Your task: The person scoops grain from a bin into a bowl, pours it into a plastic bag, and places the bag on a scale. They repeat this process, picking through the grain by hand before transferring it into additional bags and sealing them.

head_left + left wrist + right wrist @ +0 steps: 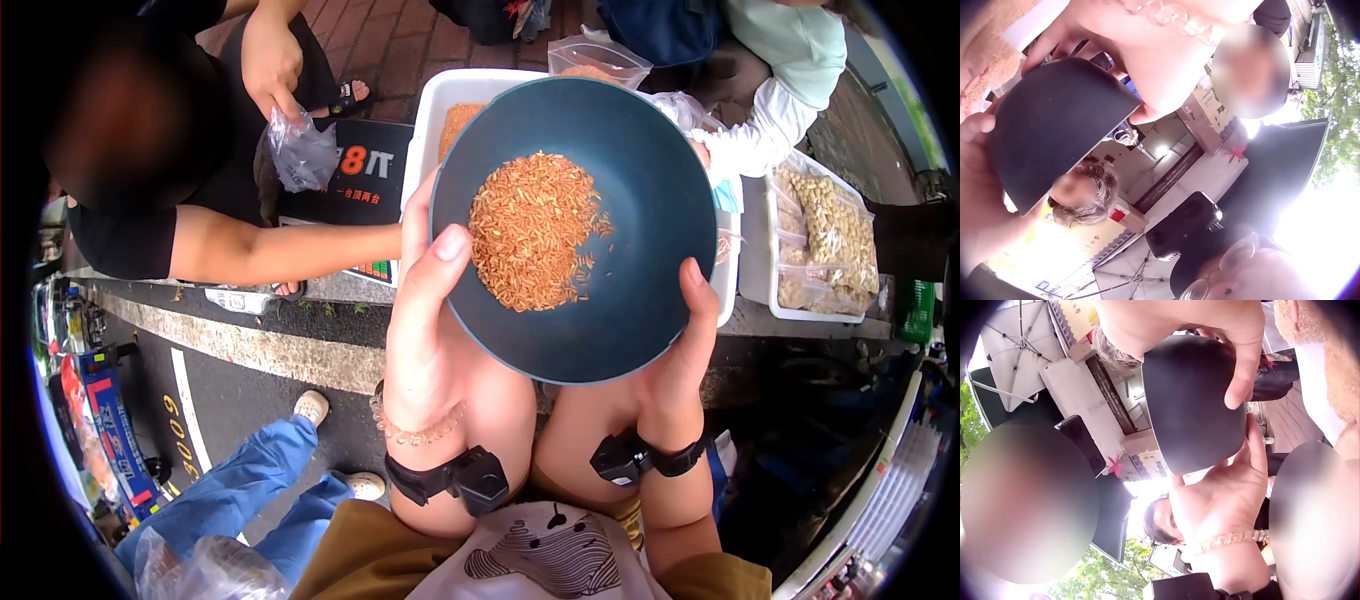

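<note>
A dark blue bowl fills the middle of the head view, tilted so its inside faces the camera. Reddish-brown unpolished rice lies heaped in its left part, with a few stray grains to the right. My left hand grips the left side, thumb over the rim. On the lower right, my right hand holds the rim with the thumb up along it. Both wrist views show the bowl's smooth dark underside, with fingers spread beneath it.
Behind the bowl stands a white tub with more reddish grain. Another white tub holds bagged peanuts at the right. A person's hand holds a plastic bag at the left, near a scale. Another person's sleeve reaches in at the right.
</note>
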A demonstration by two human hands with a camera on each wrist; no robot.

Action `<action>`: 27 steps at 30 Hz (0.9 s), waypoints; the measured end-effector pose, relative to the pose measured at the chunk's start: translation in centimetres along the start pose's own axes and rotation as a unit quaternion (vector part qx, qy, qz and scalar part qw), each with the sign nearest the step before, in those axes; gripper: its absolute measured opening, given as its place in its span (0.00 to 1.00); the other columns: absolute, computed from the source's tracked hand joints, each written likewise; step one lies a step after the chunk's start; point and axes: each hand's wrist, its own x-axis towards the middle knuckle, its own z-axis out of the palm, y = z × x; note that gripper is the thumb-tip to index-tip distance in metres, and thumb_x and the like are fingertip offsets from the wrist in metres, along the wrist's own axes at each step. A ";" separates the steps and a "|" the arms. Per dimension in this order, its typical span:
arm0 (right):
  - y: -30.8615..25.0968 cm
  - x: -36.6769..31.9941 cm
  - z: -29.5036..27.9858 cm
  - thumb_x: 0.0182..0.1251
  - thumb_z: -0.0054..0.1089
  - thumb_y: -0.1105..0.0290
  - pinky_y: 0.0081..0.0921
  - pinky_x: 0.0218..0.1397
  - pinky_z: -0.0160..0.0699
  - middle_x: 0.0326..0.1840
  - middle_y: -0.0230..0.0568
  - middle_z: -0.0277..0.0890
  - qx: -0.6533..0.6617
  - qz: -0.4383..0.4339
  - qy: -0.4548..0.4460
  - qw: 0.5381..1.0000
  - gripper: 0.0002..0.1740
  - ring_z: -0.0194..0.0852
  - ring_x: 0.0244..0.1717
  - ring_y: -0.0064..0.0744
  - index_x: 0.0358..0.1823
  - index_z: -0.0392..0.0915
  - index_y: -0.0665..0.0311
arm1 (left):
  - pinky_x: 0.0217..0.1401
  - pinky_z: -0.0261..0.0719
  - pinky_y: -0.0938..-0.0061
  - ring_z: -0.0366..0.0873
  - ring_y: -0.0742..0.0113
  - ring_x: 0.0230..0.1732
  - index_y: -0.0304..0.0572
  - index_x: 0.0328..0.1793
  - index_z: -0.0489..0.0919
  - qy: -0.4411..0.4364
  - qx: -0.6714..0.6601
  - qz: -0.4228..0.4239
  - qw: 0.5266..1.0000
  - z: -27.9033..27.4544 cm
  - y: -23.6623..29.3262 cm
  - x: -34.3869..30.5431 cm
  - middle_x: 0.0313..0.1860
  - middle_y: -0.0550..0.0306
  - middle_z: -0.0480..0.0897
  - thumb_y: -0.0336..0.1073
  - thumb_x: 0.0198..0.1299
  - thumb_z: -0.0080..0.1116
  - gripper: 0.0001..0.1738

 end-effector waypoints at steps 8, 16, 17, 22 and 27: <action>1.2 0.2 -0.5 0.64 0.53 0.56 0.30 0.68 0.49 0.66 0.39 0.51 -0.181 -0.030 -0.093 0.979 0.42 0.48 0.67 0.30 0.71 0.39 0.62 | 0.63 0.63 0.66 0.69 0.61 0.59 0.34 0.62 0.66 0.070 0.054 0.058 0.994 0.5 -1.1 0.2 0.59 0.52 0.72 0.44 0.60 0.49 0.27; 1.2 0.2 -0.5 0.60 0.53 0.61 0.31 0.71 0.38 0.71 0.43 0.45 -0.150 -0.110 -0.081 0.979 0.45 0.39 0.72 0.34 0.72 0.36 0.63 | 0.55 0.70 0.70 0.75 0.64 0.51 0.39 0.52 0.75 0.083 -0.085 0.063 0.991 -0.8 0.1 0.1 0.50 0.56 0.78 0.44 0.60 0.48 0.20; 1.3 -0.1 -0.5 0.60 0.52 0.63 0.30 0.71 0.39 0.70 0.43 0.45 -0.173 -0.048 -0.076 0.981 0.44 0.40 0.72 0.34 0.72 0.36 0.63 | 0.55 0.70 0.70 0.75 0.64 0.51 0.39 0.52 0.75 0.075 -0.081 0.060 0.992 -0.6 0.2 0.1 0.50 0.56 0.78 0.44 0.60 0.49 0.20; 1.5 0.4 -0.5 0.59 0.48 0.68 0.30 0.71 0.41 0.69 0.43 0.46 -0.064 0.032 -0.064 0.995 0.41 0.43 0.69 0.33 0.72 0.38 0.65 | 0.55 0.69 0.71 0.73 0.65 0.52 0.39 0.54 0.74 0.153 -0.060 0.091 0.982 0.8 -1.2 0.4 0.50 0.55 0.78 0.42 0.58 0.51 0.21; 2.9 0.8 0.6 0.61 0.49 0.68 0.29 0.63 0.59 0.60 0.39 0.63 -0.109 -0.053 -0.002 0.993 0.29 0.60 0.61 0.31 0.64 0.57 0.66 | 0.57 0.68 0.68 0.74 0.63 0.51 0.39 0.52 0.75 0.075 -0.123 0.048 0.988 -0.5 0.0 0.3 0.49 0.56 0.79 0.44 0.59 0.50 0.20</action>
